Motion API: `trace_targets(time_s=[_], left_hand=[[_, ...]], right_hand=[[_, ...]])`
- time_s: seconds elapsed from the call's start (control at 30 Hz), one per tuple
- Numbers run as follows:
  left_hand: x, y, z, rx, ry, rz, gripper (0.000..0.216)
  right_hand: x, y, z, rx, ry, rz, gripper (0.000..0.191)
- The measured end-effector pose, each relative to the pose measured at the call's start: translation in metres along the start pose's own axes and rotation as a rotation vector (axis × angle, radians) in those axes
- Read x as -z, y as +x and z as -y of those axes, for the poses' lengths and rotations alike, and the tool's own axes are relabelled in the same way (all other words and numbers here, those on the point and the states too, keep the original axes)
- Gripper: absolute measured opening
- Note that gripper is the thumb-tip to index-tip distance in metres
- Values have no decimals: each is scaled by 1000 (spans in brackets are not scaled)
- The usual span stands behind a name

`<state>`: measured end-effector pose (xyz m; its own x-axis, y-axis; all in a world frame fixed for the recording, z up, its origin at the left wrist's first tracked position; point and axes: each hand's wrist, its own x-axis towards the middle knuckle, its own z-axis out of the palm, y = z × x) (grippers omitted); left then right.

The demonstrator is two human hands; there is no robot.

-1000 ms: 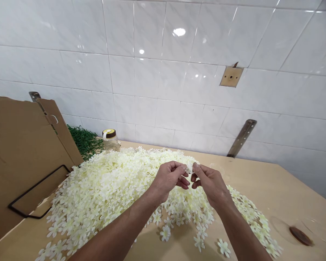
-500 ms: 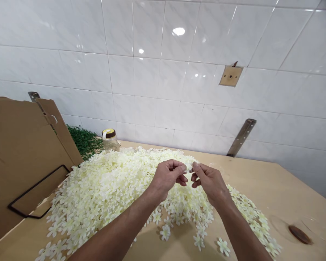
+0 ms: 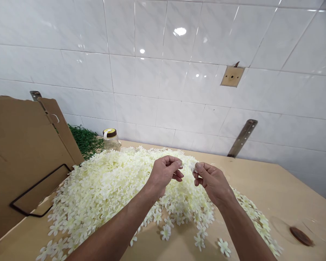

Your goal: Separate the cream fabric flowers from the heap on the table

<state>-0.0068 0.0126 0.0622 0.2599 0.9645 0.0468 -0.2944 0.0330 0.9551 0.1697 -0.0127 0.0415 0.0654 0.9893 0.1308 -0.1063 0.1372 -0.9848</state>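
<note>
A large heap of white artificial flowers with pale yellow-green centres covers the middle of the table. Above its right part, my left hand pinches thumb against forefinger, the other fingers curled; what sits in the pinch blends into the blossoms behind. Facing it, a short gap away, my right hand is also closed in a pinch. Something small and pale shows at its fingertips, too indistinct to name. Below the hands, single flowers lie loose near the table's front edge.
At the left stands a cardboard box beside a black wire frame. Green artificial grass and a lidded jar are behind the heap. A clear round item with a brown disc lies at the right. A metal bracket rises against the tiled wall.
My hands have moved apart: the left slightly left and up, the right slightly right. Both keep their pinch. The view has shifted a little.
</note>
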Motion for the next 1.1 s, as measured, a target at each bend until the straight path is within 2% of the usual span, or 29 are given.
trace_targets(time_s=[0.17,0.43,0.67,1.1], left_hand=[[1,1,0,-3,-1,6,11],[2,2,3,-1,2,8,11],[1,2,3,3,24,-3,10],[2,2,4,-6,37,3,11]], right_hand=[[1,0,-2,-22,1,66,39],[-1,-1,-2,-18,-122,86,43],[-3,-1,-7,-6,-142,-8,49],[-1,0,-1,-72,-100,-19,49]])
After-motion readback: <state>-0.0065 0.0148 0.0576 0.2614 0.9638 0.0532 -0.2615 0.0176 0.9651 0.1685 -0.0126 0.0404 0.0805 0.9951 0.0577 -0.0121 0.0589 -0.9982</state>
